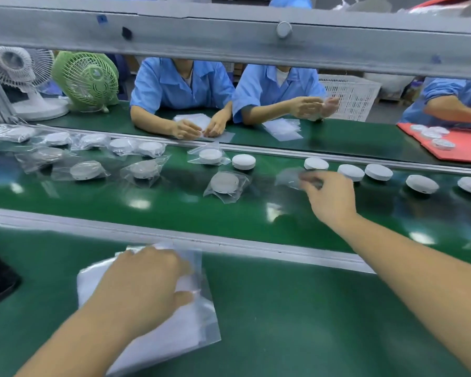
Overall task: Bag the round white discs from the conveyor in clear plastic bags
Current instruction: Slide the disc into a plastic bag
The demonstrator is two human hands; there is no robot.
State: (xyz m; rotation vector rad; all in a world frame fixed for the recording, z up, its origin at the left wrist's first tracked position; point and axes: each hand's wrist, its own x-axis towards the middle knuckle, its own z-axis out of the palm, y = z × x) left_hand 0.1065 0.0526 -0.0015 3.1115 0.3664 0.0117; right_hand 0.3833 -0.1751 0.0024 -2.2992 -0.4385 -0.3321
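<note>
A grey metal rail [229, 242] splits the near tabletop [297, 322] from the green conveyor belt [174, 198], whose near half lies open. The left hand [144, 278] lies palm-down, fingers relaxed, on a stack of clear plastic bags [174, 341] beside the rail. The right hand [331, 197], blurred, reaches over the belt pinching a single clear bag [288, 178], near the bare round white discs [350, 172] lined along the far edge. Leftward, bagged discs [225, 183] lie scattered.

Far counter [337, 142], left to right: white fan [17, 77], green fan [89, 80], blue-shirted workers [180, 85] seated opposite, white slatted crate [351, 96] behind, red tray [468, 152]; grey beam [201, 36] overhead.
</note>
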